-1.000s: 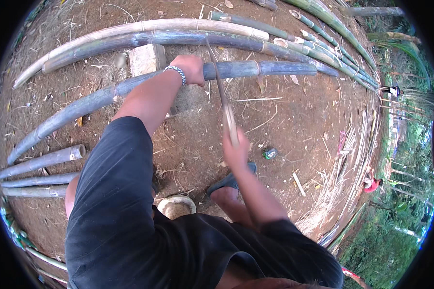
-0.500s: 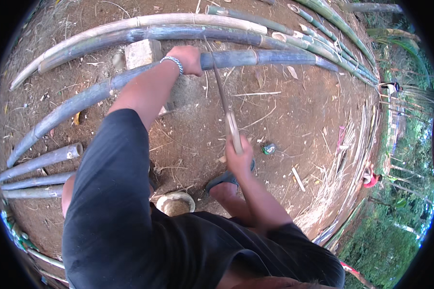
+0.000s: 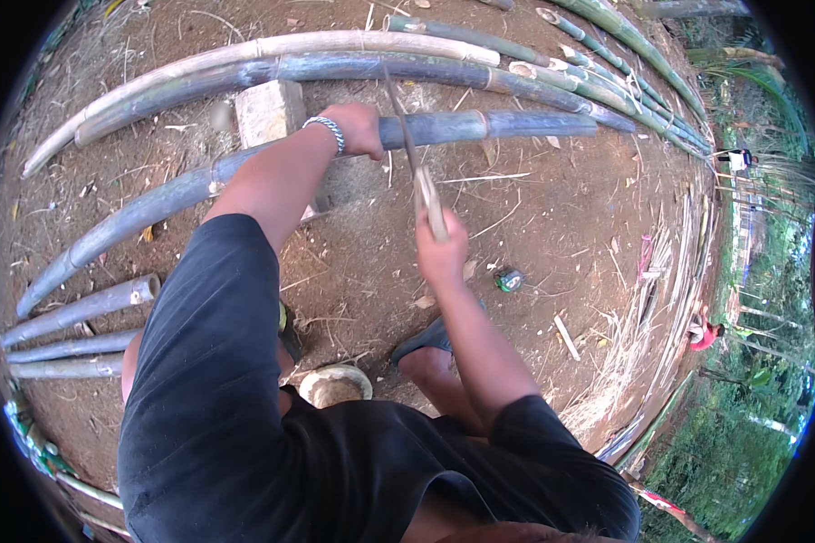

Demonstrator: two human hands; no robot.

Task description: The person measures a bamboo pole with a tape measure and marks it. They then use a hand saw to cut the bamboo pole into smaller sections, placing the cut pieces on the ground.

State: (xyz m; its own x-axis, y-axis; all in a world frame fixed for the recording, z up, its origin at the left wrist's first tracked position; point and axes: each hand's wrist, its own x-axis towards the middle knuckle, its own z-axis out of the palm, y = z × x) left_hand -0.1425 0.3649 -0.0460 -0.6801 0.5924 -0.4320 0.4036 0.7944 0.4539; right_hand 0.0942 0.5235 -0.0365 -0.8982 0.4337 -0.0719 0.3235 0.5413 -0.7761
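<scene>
My left hand (image 3: 359, 129) is closed around a bluish-grey bamboo pole (image 3: 439, 128), which lies crosswise in front of me. The pole passes over a pale block (image 3: 261, 113) by my left wrist. In my right hand (image 3: 443, 250) I grip the wooden handle of a saw (image 3: 406, 136). Its thin blade, seen nearly edge-on, crosses the pole just right of my left hand and points away from me. Whether the blade has cut into the bamboo, I cannot tell.
Two long bamboo poles (image 3: 353, 65) lie beyond. Cut bamboo lengths (image 3: 89, 308) lie at left, and greener poles (image 3: 607, 50) at far right. A round pale bowl-like thing (image 3: 335, 387) sits by my feet. Split strips (image 3: 620, 380) are heaped at right; a person in red (image 3: 704, 335) is beyond.
My right hand has pushed the saw forward, away from me, and its handle is closer to the pole. The pole's right end sits slightly lower in view. My left hand keeps its grip.
</scene>
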